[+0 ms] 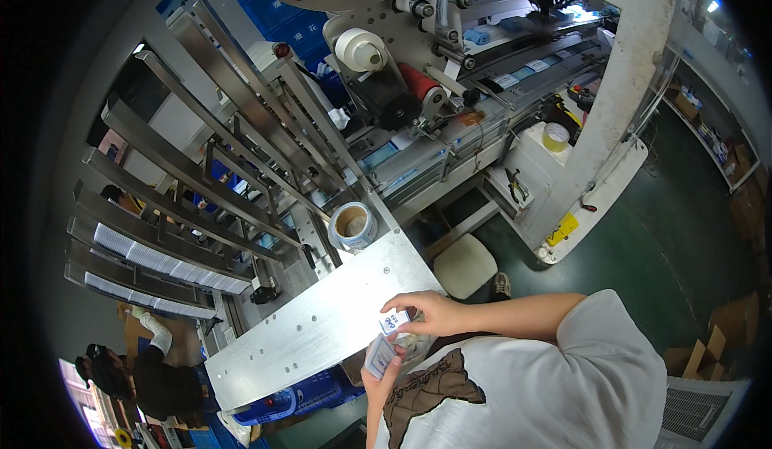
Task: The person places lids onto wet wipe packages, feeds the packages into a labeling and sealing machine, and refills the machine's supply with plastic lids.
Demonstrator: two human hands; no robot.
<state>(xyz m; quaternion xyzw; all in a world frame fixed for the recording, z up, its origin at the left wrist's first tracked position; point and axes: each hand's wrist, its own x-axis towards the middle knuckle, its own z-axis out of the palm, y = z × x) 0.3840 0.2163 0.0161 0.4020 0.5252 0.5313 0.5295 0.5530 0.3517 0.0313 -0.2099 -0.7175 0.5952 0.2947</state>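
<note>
My right hand (430,312) pinches a small white card (394,322) with blue print, held just above the metal plate's front edge. Closer to my body, my left hand (384,378) is closed around a small stack of pale cards (380,357). The card in my right hand is beside the top of that stack; whether the two touch, I cannot tell. Behind my right hand and partly hidden by it is something clear, perhaps plastic. The bare metal plate (314,312) stretches left from both hands.
A tape roll (354,225) stands at the plate's far edge. Tall metal rails (185,155), some holding white card stacks (157,257), rise at left. A blue basket (301,397) sits below the plate. A stool (465,265) is beyond my right arm; another person (165,372) works at left.
</note>
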